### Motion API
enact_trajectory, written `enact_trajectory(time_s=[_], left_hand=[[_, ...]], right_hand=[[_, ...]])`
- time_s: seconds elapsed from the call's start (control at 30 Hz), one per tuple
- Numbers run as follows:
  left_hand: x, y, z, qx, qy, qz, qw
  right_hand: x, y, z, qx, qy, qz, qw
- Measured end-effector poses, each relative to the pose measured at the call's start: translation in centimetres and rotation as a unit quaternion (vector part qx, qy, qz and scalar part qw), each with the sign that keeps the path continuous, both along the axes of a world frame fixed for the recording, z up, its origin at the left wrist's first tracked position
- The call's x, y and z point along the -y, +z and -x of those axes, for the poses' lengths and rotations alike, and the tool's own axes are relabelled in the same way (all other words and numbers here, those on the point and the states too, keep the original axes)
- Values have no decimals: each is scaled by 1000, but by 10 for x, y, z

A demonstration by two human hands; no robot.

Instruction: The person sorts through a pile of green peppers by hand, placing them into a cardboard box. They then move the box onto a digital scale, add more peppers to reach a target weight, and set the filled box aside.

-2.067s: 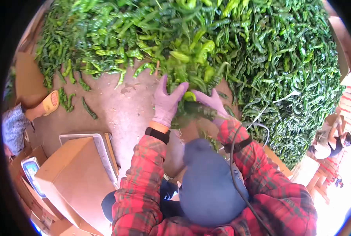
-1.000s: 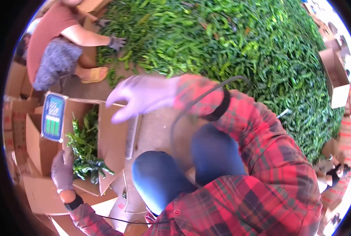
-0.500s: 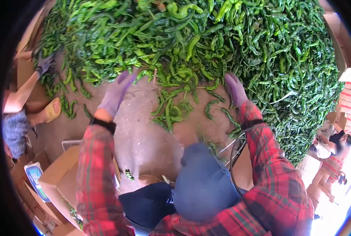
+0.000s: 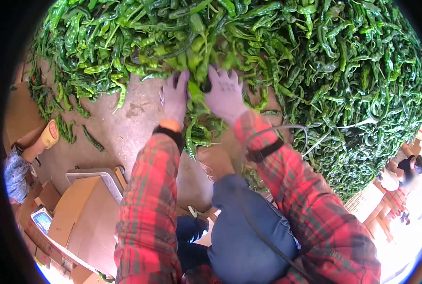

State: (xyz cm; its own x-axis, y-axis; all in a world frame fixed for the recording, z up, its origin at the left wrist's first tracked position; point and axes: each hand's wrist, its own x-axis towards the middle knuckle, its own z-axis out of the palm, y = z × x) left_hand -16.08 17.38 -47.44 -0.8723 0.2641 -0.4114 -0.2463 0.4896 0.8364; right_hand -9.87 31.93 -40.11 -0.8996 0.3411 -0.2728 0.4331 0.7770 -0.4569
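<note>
A large heap of long green peppers (image 4: 196, 28) fills the upper part of the head view. My left hand (image 4: 174, 97), in a pale purple glove, touches the heap's near edge with fingers partly apart. Beside it, my right hand (image 4: 226, 93) wears a similar glove and has its fingers spread among the peppers. Several peppers lie in the narrow gap between the two hands, some blurred by motion. A small cluster of loose peppers (image 4: 199, 135) rests on the floor just below my hands.
Cardboard boxes (image 4: 85, 222) stand at the lower left, near a scale with a lit display (image 4: 42, 221). A person's sandalled foot (image 4: 50, 134) is at the left. Another person (image 4: 402, 170) is at the far right, by stacked boxes. The concrete floor (image 4: 126, 128) shows below the heap.
My hands have come from wide apart to close together at the heap's near edge, with peppers gathered between them. The other person's gloved hand at the left has left the view.
</note>
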Motion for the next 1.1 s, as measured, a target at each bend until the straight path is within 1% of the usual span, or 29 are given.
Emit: enact_trajectory(time_s=[0.03, 0.07, 0.13, 0.17, 0.2, 0.23, 0.27, 0.3, 0.33, 0.37, 0.4, 0.43, 0.47, 0.5, 0.57, 0.63, 0.67, 0.7, 0.73, 0.77, 0.8, 0.83, 0.87, 0.93, 0.97, 1.03, 1.07, 1.1], left_hand=[[10, 8, -17, 36, -34, 39, 998], [21, 13, -36, 71, -66, 77, 992], [44, 26, -73, -10, -20, 94, 995], [53, 28, -85, -48, 0, 102, 994], [72, 19, -85, -68, 78, 111, 989], [93, 10, -82, -87, 155, 118, 977], [102, 17, -76, -81, 196, 119, 970], [104, 32, -64, -74, 239, 119, 961], [106, 39, -53, -68, 281, 118, 950], [107, 26, -44, -53, 263, 99, 958], [104, 1, -33, -41, 248, 78, 965], [97, -21, -24, -30, 233, 57, 970], [87, -39, -23, -93, 121, 174, 973], [76, -54, -27, -150, 7, 289, 945], [46, -56, -44, -167, -96, 348, 918], [-8, 19, -69, -56, -31, 249, 966], [-26, 58, -74, 13, 24, 192, 981], [-30, 53, -77, -22, 46, 168, 984], [-29, 47, -79, 15, 81, 71, 994], [-26, 50, -77, 53, 118, -24, 991], [-22, 51, -72, 85, 155, -120, 977], [-19, 53, -68, 113, 192, -214, 951], [-16, 55, -68, 115, 193, -238, 945], [-11, 64, -70, 120, 187, -286, 932], [-11, 80, -71, 157, 216, -360, 894], [-9, 115, -63, 151, 196, -404, 881], [-8, 136, -59, 147, 186, -426, 873], [-4, 163, -53, 95, 176, -413, 888]], right_hand=[[-1, 7, -21, -21, 16, 41, 999], [-3, 14, -41, -29, 43, 56, 997], [-15, 26, -85, -36, 99, 91, 990], [-28, 41, -99, -28, 78, 118, 990], [-46, 55, -111, -21, 56, 144, 988], [-68, 58, -125, -25, 40, 135, 990], [-88, 61, -141, -28, 23, 124, 992], [-99, 55, -162, -17, -119, 182, 976], [-108, 38, -188, -8, -259, 234, 937], [-119, 2, -219, -13, -368, 399, 840], [-115, -32, -244, 37, -322, 316, 892], [-110, -61, -266, 85, -271, 227, 932], [-107, -60, -258, 92, -212, 210, 950], [-103, -60, -249, 95, -154, 192, 965], [-72, -14, -165, 66, -125, 228, 963], [-38, 7, -106, 126, -205, 198, 950], [-33, 8, -81, 167, -247, 184, 937], [-31, 4, -70, 118, -253, 257, 925], [-28, 1, -65, 74, -255, 330, 906], [-25, 0, -64, 32, -254, 401, 880], [-23, 10, -60, 13, -253, 462, 850], [-22, 22, -57, -7, -249, 522, 816], [-21, 29, -54, -25, -244, 581, 776], [-17, 41, -56, -49, -237, 593, 768], [-14, 56, -58, -64, -235, 591, 769], [-7, 94, -55, -120, -221, 590, 768], [-1, 115, -54, -139, -229, 609, 747], [6, 137, -53, -156, -234, 630, 724]])
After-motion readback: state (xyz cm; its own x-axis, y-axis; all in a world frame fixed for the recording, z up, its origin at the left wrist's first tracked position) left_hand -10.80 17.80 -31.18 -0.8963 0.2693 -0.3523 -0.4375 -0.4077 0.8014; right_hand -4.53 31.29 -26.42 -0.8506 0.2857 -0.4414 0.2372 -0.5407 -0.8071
